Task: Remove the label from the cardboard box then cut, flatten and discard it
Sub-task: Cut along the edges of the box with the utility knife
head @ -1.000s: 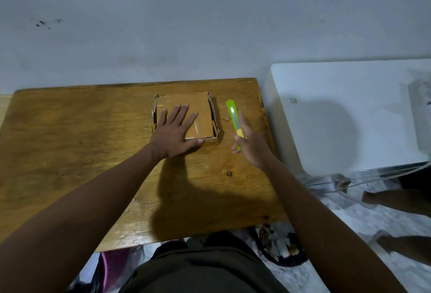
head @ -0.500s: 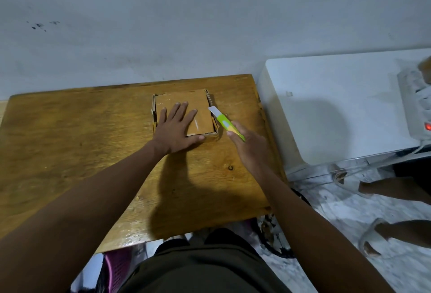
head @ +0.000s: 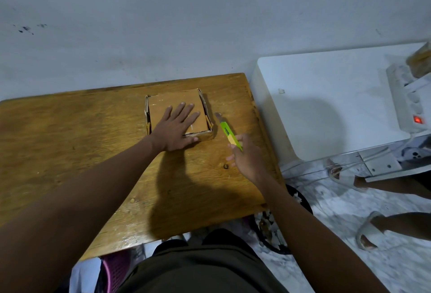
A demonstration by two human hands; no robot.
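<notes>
A small brown cardboard box (head: 163, 101) sits on the far part of the wooden table (head: 70, 143). My left hand (head: 176, 129) lies flat on its top, fingers spread, pressing it down. To the right of the box, my right hand (head: 247, 157) holds a green and yellow utility knife (head: 227, 133). Its blade end points away from me, just beside the box's right side and apart from it. No label can be made out on the box.
A white appliance (head: 326, 106) stands to the right of the table, with a power strip (head: 405, 99) on it. A dark bin (head: 279, 227) sits on the floor under the table's right corner. Another person's feet in sandals (head: 370, 229) are at the right.
The knife swung in against the box's right edge half a second ago, then drew back to the right, so its tip now hangs beside the box. My left hand stays flat on the box.
</notes>
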